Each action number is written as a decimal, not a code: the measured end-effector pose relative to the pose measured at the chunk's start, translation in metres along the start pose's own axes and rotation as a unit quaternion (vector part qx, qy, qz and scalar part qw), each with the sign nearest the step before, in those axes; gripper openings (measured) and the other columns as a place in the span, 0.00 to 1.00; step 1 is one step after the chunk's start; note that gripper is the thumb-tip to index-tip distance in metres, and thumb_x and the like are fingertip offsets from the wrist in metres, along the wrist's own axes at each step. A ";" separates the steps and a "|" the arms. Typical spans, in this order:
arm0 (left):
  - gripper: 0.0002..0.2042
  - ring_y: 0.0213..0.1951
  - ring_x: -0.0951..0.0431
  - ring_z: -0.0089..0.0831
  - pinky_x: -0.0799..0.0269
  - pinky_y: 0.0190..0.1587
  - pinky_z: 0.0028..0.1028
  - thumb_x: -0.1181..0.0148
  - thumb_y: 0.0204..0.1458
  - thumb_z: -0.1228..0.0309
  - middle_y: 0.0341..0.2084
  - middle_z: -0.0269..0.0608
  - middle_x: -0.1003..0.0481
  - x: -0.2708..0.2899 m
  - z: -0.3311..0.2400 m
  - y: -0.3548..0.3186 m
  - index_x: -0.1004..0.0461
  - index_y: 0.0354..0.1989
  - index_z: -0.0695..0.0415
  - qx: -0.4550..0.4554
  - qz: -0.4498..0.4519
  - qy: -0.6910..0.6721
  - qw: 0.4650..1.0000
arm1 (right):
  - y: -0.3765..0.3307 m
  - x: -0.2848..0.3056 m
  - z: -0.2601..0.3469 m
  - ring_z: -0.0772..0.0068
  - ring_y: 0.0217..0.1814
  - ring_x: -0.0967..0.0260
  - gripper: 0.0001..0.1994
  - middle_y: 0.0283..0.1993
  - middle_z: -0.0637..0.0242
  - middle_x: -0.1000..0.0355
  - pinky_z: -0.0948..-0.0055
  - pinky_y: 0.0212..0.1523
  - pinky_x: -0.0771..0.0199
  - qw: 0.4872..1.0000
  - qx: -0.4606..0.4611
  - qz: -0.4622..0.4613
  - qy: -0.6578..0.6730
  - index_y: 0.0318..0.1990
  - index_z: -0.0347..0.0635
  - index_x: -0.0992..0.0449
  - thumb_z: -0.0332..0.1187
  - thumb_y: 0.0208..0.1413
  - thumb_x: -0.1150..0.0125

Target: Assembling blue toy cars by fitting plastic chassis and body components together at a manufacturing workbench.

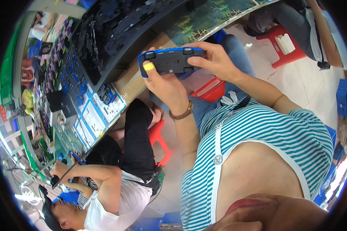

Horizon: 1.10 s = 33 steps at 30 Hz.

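Between my two hands is a blue toy car point(168, 63), its black underside with small wheels turned up to view. My left hand point(164, 86) grips its left end, the thumb with yellow tape pressing on the black base and the other fingers mostly hidden behind. Around that wrist is a brown-strapped watch point(182, 111). At the car's right end, my right hand point(216, 61) is closed on it, thumb on the underside and forefinger along the far edge. The car is held in the air beside the bench edge.
A large black tray point(100, 73) heaped with black parts stands on the bench. Left of it lie blue car parts point(75, 77) and printed sheets point(92, 119). A co-worker in a white shirt point(123, 196) sits at left; red stools point(283, 48) stand on the tiled floor.
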<state>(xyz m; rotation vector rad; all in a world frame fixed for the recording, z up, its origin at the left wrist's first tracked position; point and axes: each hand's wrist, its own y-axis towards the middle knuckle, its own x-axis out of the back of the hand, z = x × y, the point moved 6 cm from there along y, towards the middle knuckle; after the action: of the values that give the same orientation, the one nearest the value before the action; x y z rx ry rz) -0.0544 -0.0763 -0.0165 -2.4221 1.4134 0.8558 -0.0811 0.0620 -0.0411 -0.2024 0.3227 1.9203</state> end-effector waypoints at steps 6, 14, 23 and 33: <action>0.17 0.44 0.28 0.29 0.32 0.49 0.29 0.48 0.57 0.66 0.43 0.43 0.30 0.015 0.018 -0.015 0.37 0.50 0.63 0.053 0.016 0.005 0.998 | -0.001 -0.007 0.005 0.75 0.49 0.33 0.22 0.48 0.62 0.30 0.75 0.50 0.30 0.998 -0.042 0.018 -0.035 0.56 0.34 0.35 0.27 0.53 0.41; 0.17 0.41 0.27 0.27 0.32 0.44 0.26 0.46 0.56 0.65 0.40 0.42 0.29 0.018 0.012 -0.012 0.36 0.47 0.65 0.031 -0.015 -0.014 0.999 | -0.003 -0.015 0.007 0.72 0.53 0.34 0.27 0.51 0.61 0.32 0.71 0.54 0.32 0.999 -0.023 0.048 0.008 0.60 0.35 0.41 0.26 0.52 0.40; 0.17 0.37 0.26 0.27 0.31 0.41 0.25 0.46 0.56 0.64 0.36 0.43 0.28 0.023 0.007 -0.017 0.36 0.45 0.66 0.010 -0.070 0.010 0.997 | 0.000 -0.022 -0.010 0.73 0.52 0.34 0.26 0.51 0.61 0.33 0.72 0.52 0.31 0.995 -0.052 0.063 0.049 0.59 0.35 0.41 0.26 0.52 0.40; 0.15 0.34 0.26 0.25 0.31 0.38 0.24 0.48 0.56 0.65 0.35 0.43 0.28 0.024 -0.003 -0.014 0.35 0.43 0.65 -0.013 -0.111 0.033 0.993 | 0.008 -0.031 -0.013 0.76 0.45 0.31 0.25 0.46 0.63 0.30 0.75 0.48 0.30 0.997 -0.008 0.055 0.054 0.56 0.35 0.36 0.26 0.49 0.38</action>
<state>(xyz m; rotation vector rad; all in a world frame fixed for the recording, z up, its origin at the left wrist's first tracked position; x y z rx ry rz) -0.0325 -0.0872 -0.0295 -2.5882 1.1298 0.7506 -0.0776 0.0277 -0.0433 -0.3049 0.3984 2.0255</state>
